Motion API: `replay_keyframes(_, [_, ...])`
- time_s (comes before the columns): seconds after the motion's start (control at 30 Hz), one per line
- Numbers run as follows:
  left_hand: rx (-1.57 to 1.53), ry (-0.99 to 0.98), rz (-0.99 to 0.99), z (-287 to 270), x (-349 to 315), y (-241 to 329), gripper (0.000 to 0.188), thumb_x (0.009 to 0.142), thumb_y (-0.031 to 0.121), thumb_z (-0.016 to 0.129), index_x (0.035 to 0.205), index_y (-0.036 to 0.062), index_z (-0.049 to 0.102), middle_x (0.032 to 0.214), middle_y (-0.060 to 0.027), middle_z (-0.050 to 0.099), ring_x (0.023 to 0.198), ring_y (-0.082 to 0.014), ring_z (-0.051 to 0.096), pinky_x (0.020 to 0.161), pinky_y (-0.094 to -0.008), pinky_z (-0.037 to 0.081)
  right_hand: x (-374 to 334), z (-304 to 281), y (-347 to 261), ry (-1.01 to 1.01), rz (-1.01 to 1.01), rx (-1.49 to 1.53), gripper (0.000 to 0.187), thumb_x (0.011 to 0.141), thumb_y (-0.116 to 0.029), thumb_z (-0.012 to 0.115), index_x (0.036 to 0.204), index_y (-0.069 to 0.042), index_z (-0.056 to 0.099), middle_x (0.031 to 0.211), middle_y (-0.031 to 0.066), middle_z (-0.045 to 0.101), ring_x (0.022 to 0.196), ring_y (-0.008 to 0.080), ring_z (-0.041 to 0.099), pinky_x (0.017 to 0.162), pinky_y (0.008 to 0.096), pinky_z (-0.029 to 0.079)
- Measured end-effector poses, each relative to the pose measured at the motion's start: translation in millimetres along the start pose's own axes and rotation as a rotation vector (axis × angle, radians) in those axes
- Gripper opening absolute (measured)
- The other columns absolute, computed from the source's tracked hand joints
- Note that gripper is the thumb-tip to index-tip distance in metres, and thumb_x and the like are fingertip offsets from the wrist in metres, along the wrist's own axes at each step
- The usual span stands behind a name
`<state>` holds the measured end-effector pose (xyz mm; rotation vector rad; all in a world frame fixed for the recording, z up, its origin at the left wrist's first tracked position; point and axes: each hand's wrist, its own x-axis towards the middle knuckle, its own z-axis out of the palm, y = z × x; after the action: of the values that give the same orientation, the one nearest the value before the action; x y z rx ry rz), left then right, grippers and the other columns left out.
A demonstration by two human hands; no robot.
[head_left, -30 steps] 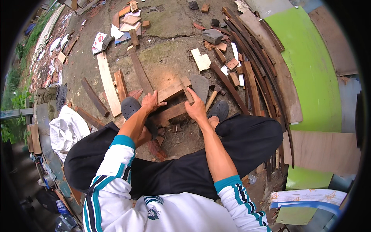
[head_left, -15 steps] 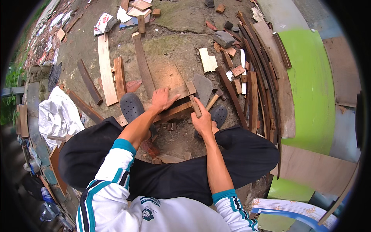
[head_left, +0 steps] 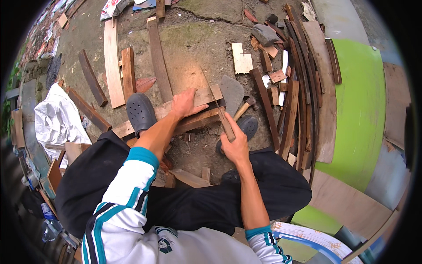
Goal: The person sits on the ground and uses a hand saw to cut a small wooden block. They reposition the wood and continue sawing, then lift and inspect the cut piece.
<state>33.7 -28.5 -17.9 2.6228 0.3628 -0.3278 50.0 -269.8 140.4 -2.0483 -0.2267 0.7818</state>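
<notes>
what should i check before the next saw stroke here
1. Left hand pressing the wooden board flat: ok.
2. Left fingers apart from the saw blade: cannot tell, they lie close beside it.
3. Right hand wrapped on the saw handle: ok.
4. Foot in the dark clog resting on the board's other end: ok.
5. Hammer lying beside the cut, right of the blade: not ok, close to the stroke.
6. Blade seated in the cut: cannot tell.

White jacket [head_left: 132, 211] with teal-black stripes, black trousers [head_left: 272, 189], dark clogs [head_left: 140, 112].
</notes>
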Motion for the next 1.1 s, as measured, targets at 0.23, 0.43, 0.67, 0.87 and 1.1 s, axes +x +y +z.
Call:
replay_keyframes(0.23, [-0.043,0.050,-0.020,5.6,1.2,2.5,0.076,0.078,0.065,0.079,0.117,0.0025,0.061,0.111,-0.0192,0.070,0.104,-0.0358,0.071,0.086,-0.0477,0.057,-62.6,-30.7,-22.8,0.010,-0.069,-0.025,0.065,0.088,0.002,0.060,0.151,-0.005,0.051,0.126,0.0250,0.069,0.109,0.0332,0.072,0.094,0.0370,0.055])
replay_keyframes(0.43, [-0.090,0.102,0.008,6.1,-1.0,-1.5,0.074,0.074,0.056,0.084,0.123,0.0044,0.063,0.111,-0.0182,0.072,0.103,-0.0358,0.071,0.085,-0.0470,0.056,29.4,11.0,3.6,0.032,-0.078,0.046,0.062,0.090,-0.002,0.058,0.151,-0.006,0.053,0.136,0.0232,0.066,0.121,0.0276,0.068,0.100,0.0354,0.051])
replay_keyframes(0.67, [-0.144,0.087,-0.007,7.6,-0.9,-4.2,0.071,0.074,0.052,0.084,0.123,0.0052,0.063,0.109,-0.0188,0.072,0.102,-0.0373,0.071,0.087,-0.0460,0.057,-67.6,-24.9,-32.6,-0.015,0.047,-0.022,0.067,0.087,0.001,0.057,0.152,-0.005,0.050,0.133,0.0249,0.067,0.121,0.0358,0.068,0.101,0.0377,0.052])
replay_keyframes(0.87, [-0.102,0.111,0.012,13.5,-7.3,-10.2,0.072,0.075,0.054,0.084,0.123,0.0039,0.062,0.107,-0.0193,0.072,0.102,-0.0371,0.071,0.086,-0.0461,0.057,-12.4,7.8,-9.9,0.012,0.015,-0.027,0.062,0.087,0.003,0.055,0.149,-0.002,0.053,0.132,0.0217,0.068,0.118,0.0262,0.069,0.100,0.0332,0.050])
replay_keyframes(1.1, [-0.071,0.125,0.017,4.8,-2.3,-2.5,0.077,0.079,0.065,0.076,0.122,0.0023,0.063,0.107,-0.0191,0.073,0.099,-0.0381,0.072,0.084,-0.0478,0.057,38.4,26.2,26.0,0.048,-0.128,0.051,0.056,0.101,-0.016,0.062,0.154,-0.004,0.049,0.116,0.0137,0.071,0.094,0.0205,0.067,0.085,0.0316,0.053])
